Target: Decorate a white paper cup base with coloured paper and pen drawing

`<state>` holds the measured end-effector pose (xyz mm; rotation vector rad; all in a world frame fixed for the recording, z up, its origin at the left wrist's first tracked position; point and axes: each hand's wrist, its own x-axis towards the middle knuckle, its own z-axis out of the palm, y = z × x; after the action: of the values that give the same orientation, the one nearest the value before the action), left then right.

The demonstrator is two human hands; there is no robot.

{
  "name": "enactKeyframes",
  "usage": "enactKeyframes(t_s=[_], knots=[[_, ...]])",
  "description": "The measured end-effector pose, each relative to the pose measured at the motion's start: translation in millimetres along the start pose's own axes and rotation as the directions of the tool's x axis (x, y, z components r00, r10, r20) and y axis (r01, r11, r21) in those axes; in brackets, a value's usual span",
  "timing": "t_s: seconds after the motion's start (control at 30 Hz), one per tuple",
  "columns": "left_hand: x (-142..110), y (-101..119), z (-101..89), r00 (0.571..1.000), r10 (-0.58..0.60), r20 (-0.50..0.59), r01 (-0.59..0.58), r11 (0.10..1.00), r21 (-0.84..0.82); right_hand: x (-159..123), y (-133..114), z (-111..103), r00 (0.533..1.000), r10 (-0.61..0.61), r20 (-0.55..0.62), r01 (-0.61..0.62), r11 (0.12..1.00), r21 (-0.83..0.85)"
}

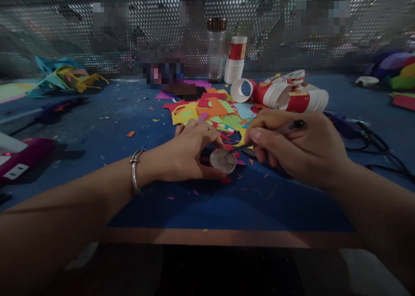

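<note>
Between the thumb and fingers of my left hand (194, 151) is a small round pale disc (222, 161), perhaps the base of a paper cup, with a grid and lines drawn on its face. My right hand (292, 144) grips a pen (288, 127) with a black end. Its tip touches or nearly touches the disc's upper right edge. Just behind both hands lies a pile of coloured paper scraps (214, 107), some with shapes cut out. A silver bangle (134, 172) circles my left wrist.
Red-and-white paper cups (275, 94) lie behind my right hand. A cup stack (235, 60) and a glass bottle (215, 49) stand by the perforated screen (162, 27). A magenta power strip (29, 157) sits left; black cables (372, 144) lie right. The blue table (233, 213) has a brown front edge.
</note>
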<state>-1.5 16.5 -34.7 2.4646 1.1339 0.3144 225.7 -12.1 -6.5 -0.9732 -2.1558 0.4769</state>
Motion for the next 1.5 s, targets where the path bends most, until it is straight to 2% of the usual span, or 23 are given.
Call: enactKeyframes(t_s=[0.23, 0.77, 1.1, 1.3, 1.5], knots=[[0.6, -2.0, 1.1, 0.999, 0.041, -0.021, -0.04, 0.999, 0.026, -3.4, 0.1, 1.5, 0.999, 0.044, -0.007, -0.043, 0.995, 0.092], [1.3, -2.8, 0.8, 0.996, 0.084, -0.021, -0.083, 0.996, 0.045, -1.5, -0.6, 4.9, 0.998, 0.04, 0.048, -0.045, 0.994, 0.098], [1.0, -1.5, 0.7, 0.997, 0.072, -0.025, -0.071, 0.997, 0.018, -1.3, -1.0, 2.5, 1.0, -0.005, 0.014, 0.005, 1.0, 0.029], [1.2, -2.1, 0.5, 0.996, 0.087, -0.017, -0.086, 0.995, 0.049, -3.4, -2.3, 3.5, 1.0, 0.009, 0.0, -0.009, 0.998, 0.063], [1.9, -2.5, 0.1, 0.997, 0.08, -0.004, -0.079, 0.996, 0.041, -1.7, -4.4, 5.3, 0.999, -0.028, 0.018, 0.027, 0.996, 0.081]])
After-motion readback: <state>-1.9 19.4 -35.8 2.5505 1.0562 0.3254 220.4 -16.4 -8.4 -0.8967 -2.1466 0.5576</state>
